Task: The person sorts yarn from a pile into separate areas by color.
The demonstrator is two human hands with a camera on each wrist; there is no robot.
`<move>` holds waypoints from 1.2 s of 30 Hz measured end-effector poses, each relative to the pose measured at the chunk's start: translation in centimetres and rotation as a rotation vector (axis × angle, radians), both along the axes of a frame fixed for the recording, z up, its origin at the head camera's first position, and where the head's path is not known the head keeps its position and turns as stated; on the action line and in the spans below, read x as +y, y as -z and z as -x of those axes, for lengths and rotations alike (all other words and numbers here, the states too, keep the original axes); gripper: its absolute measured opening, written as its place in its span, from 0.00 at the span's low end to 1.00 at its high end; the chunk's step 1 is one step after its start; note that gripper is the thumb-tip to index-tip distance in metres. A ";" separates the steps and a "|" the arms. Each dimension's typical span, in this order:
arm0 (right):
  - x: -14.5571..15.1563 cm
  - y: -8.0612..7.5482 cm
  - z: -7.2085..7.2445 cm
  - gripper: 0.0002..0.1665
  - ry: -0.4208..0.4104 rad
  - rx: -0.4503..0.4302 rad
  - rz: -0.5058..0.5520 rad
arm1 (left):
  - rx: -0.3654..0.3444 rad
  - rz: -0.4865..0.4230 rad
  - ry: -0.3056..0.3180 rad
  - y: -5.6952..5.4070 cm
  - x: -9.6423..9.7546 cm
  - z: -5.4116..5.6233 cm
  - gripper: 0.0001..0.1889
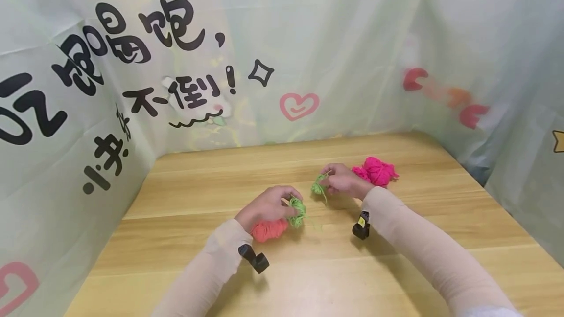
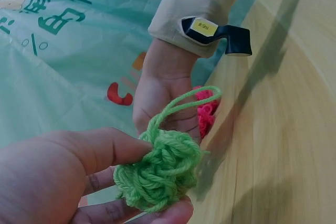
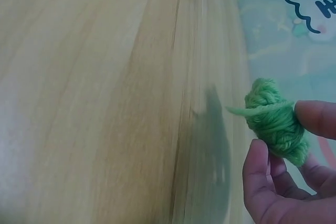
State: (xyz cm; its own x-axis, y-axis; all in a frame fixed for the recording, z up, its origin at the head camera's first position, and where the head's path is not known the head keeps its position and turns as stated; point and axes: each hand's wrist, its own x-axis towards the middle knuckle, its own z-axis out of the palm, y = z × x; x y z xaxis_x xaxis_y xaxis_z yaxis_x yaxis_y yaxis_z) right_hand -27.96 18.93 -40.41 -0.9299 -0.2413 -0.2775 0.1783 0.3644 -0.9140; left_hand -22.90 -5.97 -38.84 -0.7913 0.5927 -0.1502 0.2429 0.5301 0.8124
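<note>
Above the tabletop (image 1: 317, 283), the left hand (image 1: 270, 203) pinched a green yarn ball (image 2: 157, 174) between its fingers (image 2: 118, 145), the right hand (image 1: 345, 180) likewise a green yarn bundle (image 3: 275, 129); a loose yarn loop (image 2: 210, 88) could have snagged, unravelling the ball.

The pale wood-grain desk (image 1: 308, 283) looks smooth, faintly glossy. The round green yarn bundle (image 2: 157, 171) and oblong green yarn bundle (image 3: 275, 124) are matt and ropy, as are the coral yarn ball (image 1: 269, 230) and hot-pink yarn bundle (image 1: 379, 171). Beyond the desk's far edge, the pale printed cloth curtain (image 1: 352, 38) is creased. Beige cloth sleeves (image 1: 418, 231) look matt, the black wrist camera (image 2: 239, 41) smooth plastic.
</note>
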 end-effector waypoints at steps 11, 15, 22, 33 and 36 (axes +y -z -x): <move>-0.5 0.3 0.8 0.21 0.017 0.007 -0.037 | 0.021 0.012 -0.075 -0.2 0.0 1.0 0.16; -0.5 0.4 1.1 0.20 0.021 0.008 -0.038 | 0.014 -0.029 -0.103 -0.1 0.0 1.5 0.17; -0.5 0.5 1.4 0.21 0.014 0.006 -0.027 | -0.077 -0.135 -0.153 0.1 -0.2 2.4 0.16; -0.7 0.9 1.9 0.20 -0.003 0.014 -0.055 | -0.138 -0.199 -0.226 0.8 -0.1 4.0 0.19; -0.7 1.0 2.1 0.20 -0.001 0.014 -0.066 | -0.122 -0.185 -0.245 1.1 0.1 4.5 0.18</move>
